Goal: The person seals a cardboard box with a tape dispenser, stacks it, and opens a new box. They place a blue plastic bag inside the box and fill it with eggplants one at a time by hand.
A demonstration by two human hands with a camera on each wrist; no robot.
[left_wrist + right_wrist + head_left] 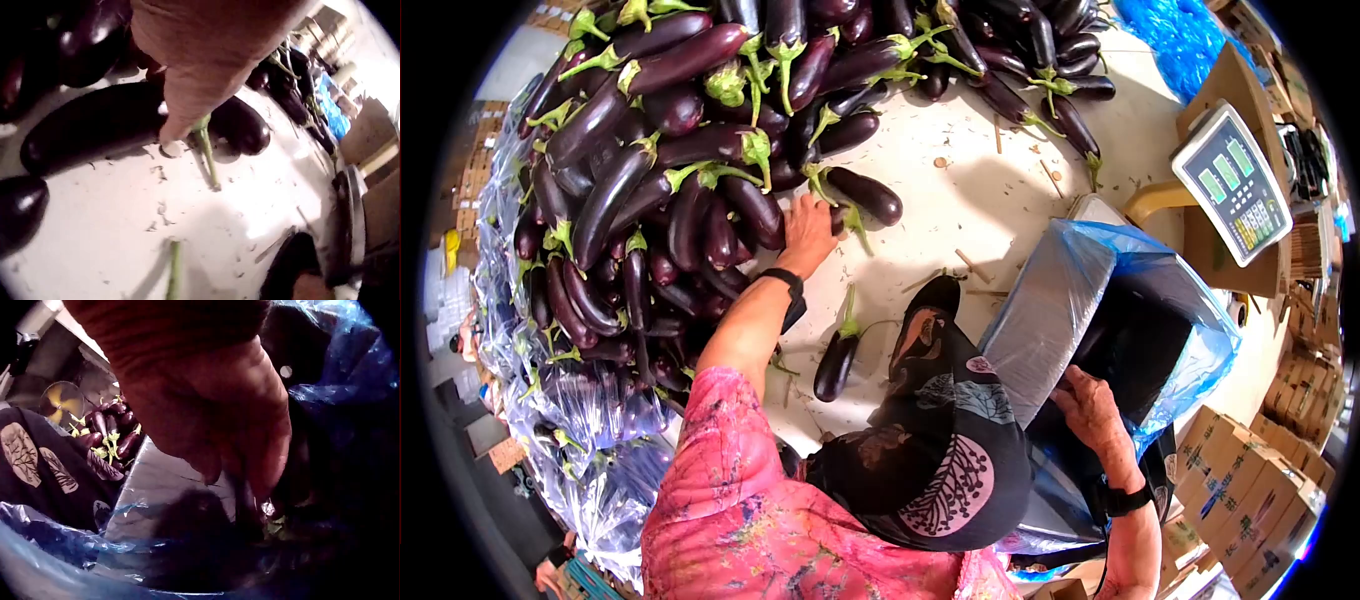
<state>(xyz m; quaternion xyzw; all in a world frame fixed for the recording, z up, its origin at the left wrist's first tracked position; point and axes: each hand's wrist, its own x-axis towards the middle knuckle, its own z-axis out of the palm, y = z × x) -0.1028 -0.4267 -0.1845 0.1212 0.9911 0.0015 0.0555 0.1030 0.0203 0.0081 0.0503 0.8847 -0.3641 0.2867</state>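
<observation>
At the near edge of the eggplant pile (690, 215), my left hand (808, 232) reaches over an eggplant and grips it. In the left wrist view the thumb bends down beside its green stem (207, 153); the other fingers are largely hidden. A long eggplant (94, 128) lies partly under the hand. My right hand (1090, 408) is down inside a box (1055, 310) lined with blue plastic. Between its thumb and fingers, in the shaded right wrist view, it holds a dark eggplant (245, 506) with a green cap (275, 528) below the fingertips.
A single eggplant (837, 365) lies on the pale surface before the person, who wears a patterned cap (960, 470). More eggplants (1040, 60) spread along the back. A scale display (1235, 185) stands beyond the box at right. Stacked cartons (1250, 490) fill the lower right.
</observation>
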